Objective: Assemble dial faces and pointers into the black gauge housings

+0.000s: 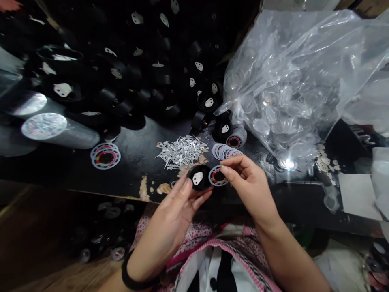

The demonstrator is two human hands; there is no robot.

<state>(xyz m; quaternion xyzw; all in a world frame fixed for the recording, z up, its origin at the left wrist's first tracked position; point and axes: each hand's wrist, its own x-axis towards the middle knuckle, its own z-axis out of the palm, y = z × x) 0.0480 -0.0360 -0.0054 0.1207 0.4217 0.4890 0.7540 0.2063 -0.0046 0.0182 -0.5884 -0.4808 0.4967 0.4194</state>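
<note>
My left hand is closed round a round black gauge housing, its open face up with a pale metal plate inside. Between thumb and fingertips, my right hand pinches a printed gauge dial, dark in the middle with a light rim and red and yellow marks. The dial is held at the housing's right edge. Just beyond the hands, a fanned row of dials lies on the black table. Left of that row is a heap of small silvery pointers.
Many black housings are piled at the back. A clear plastic bag of transparent round covers bulks at the right. Dials and a wrapped cylindrical roll lie left. The table's front edge is chipped; a white card lies right.
</note>
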